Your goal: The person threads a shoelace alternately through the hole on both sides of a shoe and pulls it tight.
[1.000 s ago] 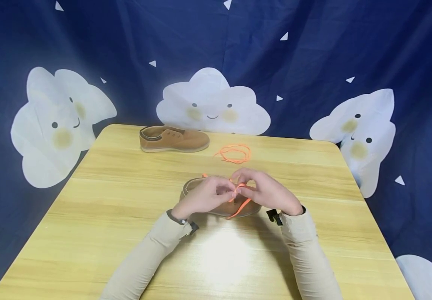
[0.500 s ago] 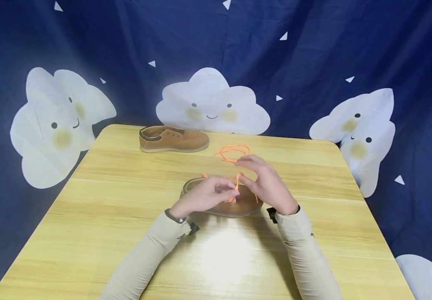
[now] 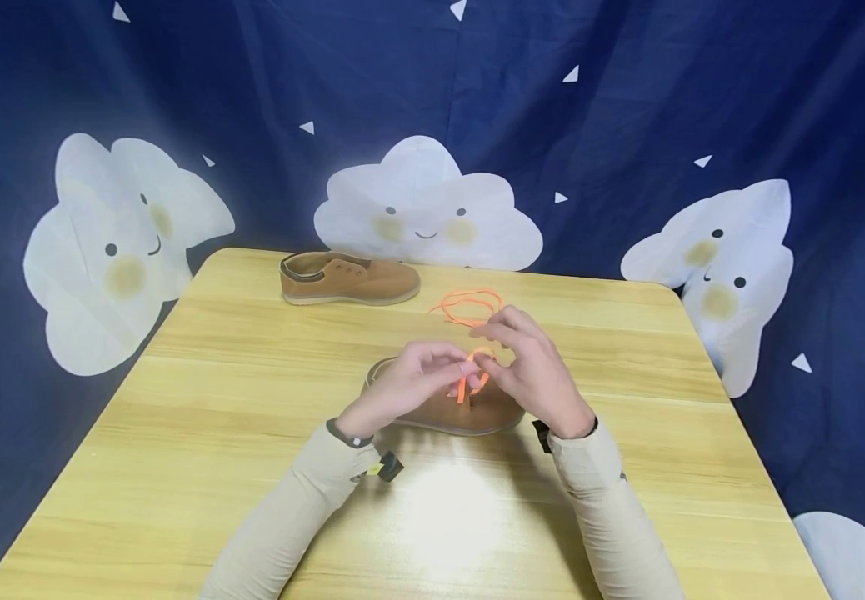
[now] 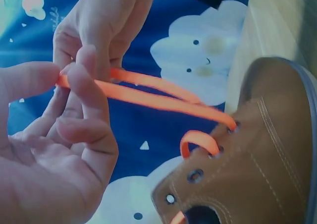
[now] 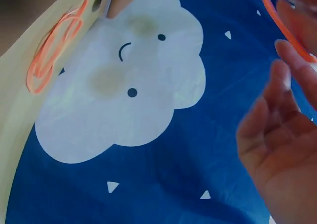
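Observation:
An orange shoelace [image 4: 163, 102] runs through eyelets of a brown shoe [image 3: 496, 408] on the table. Pinched between thumb and fingertips, one stretch of it is in my left hand [image 3: 425, 379], above the shoe's front. My right hand [image 3: 541, 367] meets it there, thumb against the lace, which bends over in a small loop; its other fingers are raised. In the left wrist view two strands stretch from the shoe [image 4: 262, 135] to the hands, and a short loop stands at another eyelet. Fingers partly hide the pinch points.
A second brown shoe [image 3: 350, 279], without a lace, stands at the table's back left. A loose coiled orange lace [image 3: 470, 307] lies behind the hands. The wooden table [image 3: 252, 400] has a blue cloud-printed curtain [image 3: 590, 125] behind it.
My right hand has drawn back and up from the left, fingers spreading. The lace end that hung across the shoe's front has been raised into a loop between the hands. My left hand has shifted slightly up.

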A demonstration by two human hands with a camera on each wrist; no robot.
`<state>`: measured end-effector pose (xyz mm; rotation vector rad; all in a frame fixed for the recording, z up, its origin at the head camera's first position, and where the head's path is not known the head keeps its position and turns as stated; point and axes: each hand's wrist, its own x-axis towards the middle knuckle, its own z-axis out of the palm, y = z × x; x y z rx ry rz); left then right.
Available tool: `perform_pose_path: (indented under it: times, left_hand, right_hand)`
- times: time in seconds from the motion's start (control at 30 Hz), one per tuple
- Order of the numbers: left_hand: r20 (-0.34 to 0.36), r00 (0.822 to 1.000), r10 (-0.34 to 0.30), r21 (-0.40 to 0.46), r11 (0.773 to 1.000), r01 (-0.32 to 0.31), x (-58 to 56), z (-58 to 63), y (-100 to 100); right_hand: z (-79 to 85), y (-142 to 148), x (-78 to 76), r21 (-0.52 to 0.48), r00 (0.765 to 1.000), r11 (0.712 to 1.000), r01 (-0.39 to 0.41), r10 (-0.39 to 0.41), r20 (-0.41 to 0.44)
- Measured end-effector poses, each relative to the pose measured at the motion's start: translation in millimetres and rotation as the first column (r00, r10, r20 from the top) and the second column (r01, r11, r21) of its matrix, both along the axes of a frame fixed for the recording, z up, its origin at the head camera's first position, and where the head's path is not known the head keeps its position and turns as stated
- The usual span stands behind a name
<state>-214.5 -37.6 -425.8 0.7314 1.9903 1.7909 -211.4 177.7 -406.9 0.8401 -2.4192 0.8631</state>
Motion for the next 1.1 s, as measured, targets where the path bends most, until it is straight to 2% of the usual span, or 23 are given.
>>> perform_pose_path:
  times: [0.17, 0.27, 0.33, 0.43, 0.53, 0.6, 0.67, 0.77, 0.83, 0.97, 1.1]
  left_hand:
    - [0.018, 0.999, 0.031, 0.026, 0.999, -0.031, 4.3, 3.1, 1.1]
    - [0.007, 0.999, 0.053, 0.036, 0.998, -0.053, 5.6, 3.6, 1.8]
    - [0.001, 0.998, 0.061, 0.044, 0.997, -0.061, 5.9, 3.9, 2.2]
    - [0.007, 0.998, 0.070, 0.050, 0.996, -0.070, 5.0, 4.4, 2.4]
    - [0.021, 0.996, 0.085, 0.051, 0.995, -0.086, 4.0, 5.1, 2.4]
    - [0.023, 0.995, 0.092, 0.047, 0.995, -0.093, 3.5, 5.1, 2.3]
    - [0.022, 0.996, 0.086, 0.034, 0.996, -0.087, 3.7, 5.2, 2.4]
    - [0.017, 0.999, 0.041, 0.003, 0.999, -0.041, 5.4, 5.4, 2.6]
    - [0.009, 1.000, 0.006, -0.014, 1.000, -0.006, 7.0, 5.6, 3.1]
    - [-0.025, 1.000, -0.016, 0.004, 1.000, 0.016, 8.8, 5.2, 3.8]
    - [-0.055, 0.998, 0.010, 0.029, 1.000, -0.009, 9.0, 5.4, 3.3]
  right_hand:
    - [1.4, -3.8, 1.4, -0.022, 0.983, 0.999, 0.024, -0.028, -0.182]
    - [4.7, -1.2, 1.2, -0.015, 0.974, 1.000, 0.021, -0.024, -0.225]
    - [8.4, 3.1, 2.4, -0.013, 0.983, 1.000, 0.001, -0.004, -0.185]
    - [13.5, 11.1, 4.5, -0.045, 0.997, 0.998, -0.049, 0.046, -0.065]
    - [17.6, 18.7, 5.1, -0.103, 0.988, 0.988, -0.112, 0.122, 0.092]
    - [18.2, 23.0, 3.9, -0.177, 0.957, 0.972, -0.156, 0.193, 0.216]
    - [17.3, 26.3, 1.5, -0.292, 0.901, 0.941, -0.169, 0.268, 0.342]
    - [14.5, 27.6, -1.1, -0.463, 0.805, 0.879, -0.111, 0.353, 0.477]
    - [12.7, 25.0, -2.6, -0.521, 0.760, 0.851, -0.067, 0.382, 0.526]
    - [9.2, 16.8, -4.8, -0.522, 0.712, 0.851, -0.052, 0.398, 0.578]
    - [5.2, 12.8, -6.6, -0.502, 0.697, 0.862, -0.068, 0.401, 0.594]
